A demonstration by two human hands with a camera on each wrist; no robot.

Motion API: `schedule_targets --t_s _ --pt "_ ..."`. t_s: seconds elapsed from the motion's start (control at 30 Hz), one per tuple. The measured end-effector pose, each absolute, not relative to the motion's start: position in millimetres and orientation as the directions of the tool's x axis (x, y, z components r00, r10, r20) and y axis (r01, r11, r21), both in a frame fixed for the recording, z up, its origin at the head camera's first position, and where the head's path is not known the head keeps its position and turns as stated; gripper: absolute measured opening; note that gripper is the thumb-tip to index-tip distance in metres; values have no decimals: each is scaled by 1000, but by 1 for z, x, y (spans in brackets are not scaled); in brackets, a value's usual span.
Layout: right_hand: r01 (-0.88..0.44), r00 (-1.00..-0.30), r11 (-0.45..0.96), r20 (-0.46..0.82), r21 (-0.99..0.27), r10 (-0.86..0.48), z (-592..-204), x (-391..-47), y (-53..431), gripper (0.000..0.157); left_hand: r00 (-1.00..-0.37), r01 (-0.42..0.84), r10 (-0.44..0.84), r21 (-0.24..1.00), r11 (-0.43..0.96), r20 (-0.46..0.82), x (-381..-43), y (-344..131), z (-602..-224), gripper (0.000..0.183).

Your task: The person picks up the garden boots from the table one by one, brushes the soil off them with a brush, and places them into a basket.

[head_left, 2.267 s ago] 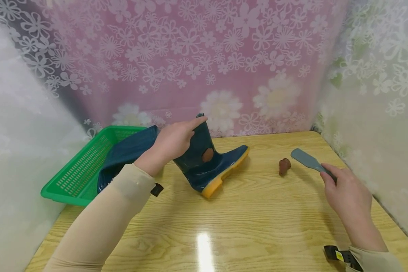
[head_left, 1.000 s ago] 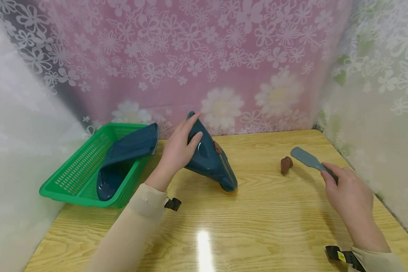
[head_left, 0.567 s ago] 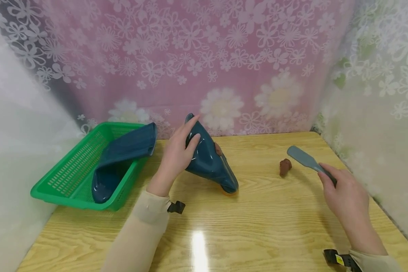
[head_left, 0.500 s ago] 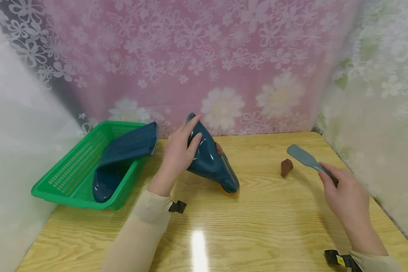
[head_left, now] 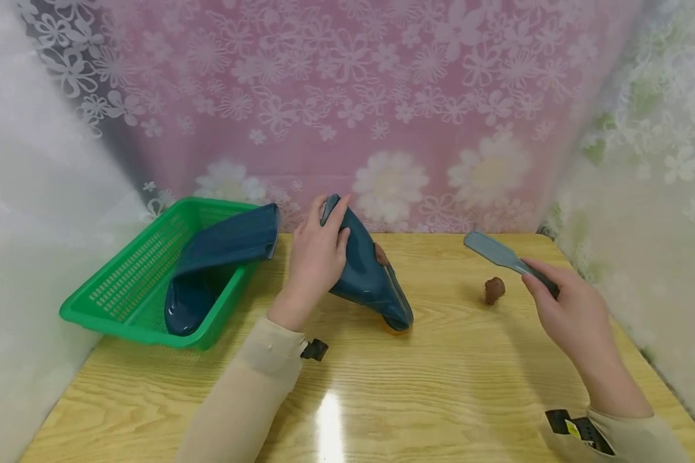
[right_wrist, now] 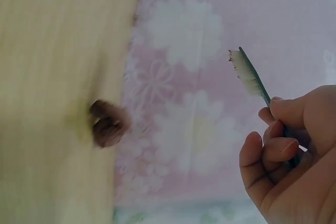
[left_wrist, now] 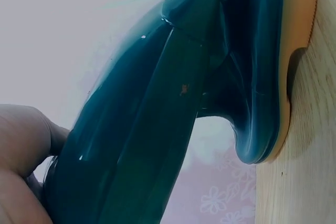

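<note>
My left hand (head_left: pixel 318 251) grips the top of a dark blue rubber boot (head_left: pixel 365 270) by its shaft. The boot leans, its yellow sole (left_wrist: pixel 299 19) down on the table. A brown patch (head_left: pixel 380 254) shows on the right side of the shaft. In my right hand (head_left: pixel 573 315) is a scrubbing brush (head_left: pixel 495 251) with a grey-blue back, held by the handle above the table. Its pale bristles (right_wrist: pixel 245 72) have brown specks at the tip in the right wrist view. A brown lump (head_left: pixel 494 290) lies on the table below the brush.
At the left stands a green plastic basket (head_left: pixel 72 308) with a second blue boot (head_left: pixel 231 238) in it, the shaft leaning over the rim. The wooden table (head_left: pixel 428 399) ends at a pink flowered curtain (head_left: pixel 301 141); pale sheets hang at both sides.
The boot has been turned from toe pointing right to toe toward me, my left hand turning with it. Lately the brush has shifted a little left and up.
</note>
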State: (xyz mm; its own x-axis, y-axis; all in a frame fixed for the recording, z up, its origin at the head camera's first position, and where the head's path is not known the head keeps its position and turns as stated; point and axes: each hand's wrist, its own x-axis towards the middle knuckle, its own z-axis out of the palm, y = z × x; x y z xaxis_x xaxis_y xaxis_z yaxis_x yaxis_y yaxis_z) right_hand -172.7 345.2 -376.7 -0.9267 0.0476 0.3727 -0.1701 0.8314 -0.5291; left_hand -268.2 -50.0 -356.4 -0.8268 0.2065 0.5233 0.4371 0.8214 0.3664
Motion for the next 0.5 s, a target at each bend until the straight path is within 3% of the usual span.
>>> schedule_targets --t_s 0.27,0.5 --pt "-282 -905 776 426 -564 -19 -360 -183 306 40 -825 418 223 294 859 519 -267 -48 -360 60" --pt "-293 -919 728 392 -620 -36 -348 -189 280 44 -849 414 218 350 840 481 -264 -52 -356 65"
